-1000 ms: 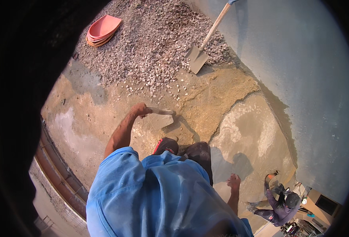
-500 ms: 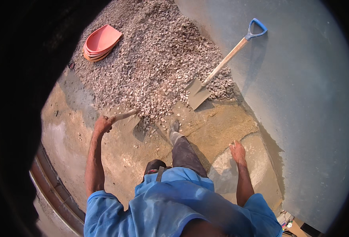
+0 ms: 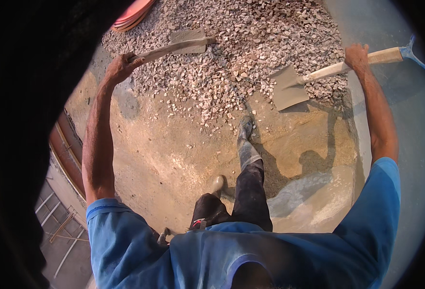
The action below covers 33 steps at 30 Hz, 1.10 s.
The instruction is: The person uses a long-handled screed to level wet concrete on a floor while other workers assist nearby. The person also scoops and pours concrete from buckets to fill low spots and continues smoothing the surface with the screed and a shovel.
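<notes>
My left hand [image 3: 121,69] is closed around the wooden handle of a hoe [image 3: 170,49], its flat grey blade over the gravel. With my arm stretched out to the right, my right hand [image 3: 357,55] is wrapped on the wooden shaft of a shovel [image 3: 331,71]. The square, mud-coated blade of this shovel rests at the gravel's edge. Its blue D-shaped grip lies beyond my hand, against the smooth grey surface. My fingertips on the shaft are partly hidden.
A heap of crushed stone [image 3: 251,43] spreads ahead of me. Stacked red and orange pans [image 3: 134,13] sit on its far left. My boots [image 3: 245,127] stand on sandy ground. A grey wall [image 3: 400,96] rises at right; wet grey mix [image 3: 294,195] lies near it.
My right hand has moved up and forward from low on the right onto the shovel's shaft. My left hand has carried the hoe forward over the stones. The view has turned and shifted.
</notes>
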Tool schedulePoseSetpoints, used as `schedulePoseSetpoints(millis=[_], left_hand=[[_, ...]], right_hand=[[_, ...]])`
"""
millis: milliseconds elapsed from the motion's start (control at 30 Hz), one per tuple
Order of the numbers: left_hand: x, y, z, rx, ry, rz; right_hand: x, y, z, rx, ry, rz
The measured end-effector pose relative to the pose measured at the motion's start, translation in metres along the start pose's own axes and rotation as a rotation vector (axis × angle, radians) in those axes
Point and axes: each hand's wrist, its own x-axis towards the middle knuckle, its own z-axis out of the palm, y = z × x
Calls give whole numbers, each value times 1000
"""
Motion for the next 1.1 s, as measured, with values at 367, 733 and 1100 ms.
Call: schedulePoseSetpoints(millis=[367,733,1100], left_hand=[[50,-85,26,-783,449,-68],[-243,-93,194,-955,-144,-67],[-591,-251,237,-2020,-611,-486]], right_hand=[[-127,-7,23,572,-828,-15],[-407,-183,-18,1353,-877,806],[-374,-668,-160,2668,-498,1168]])
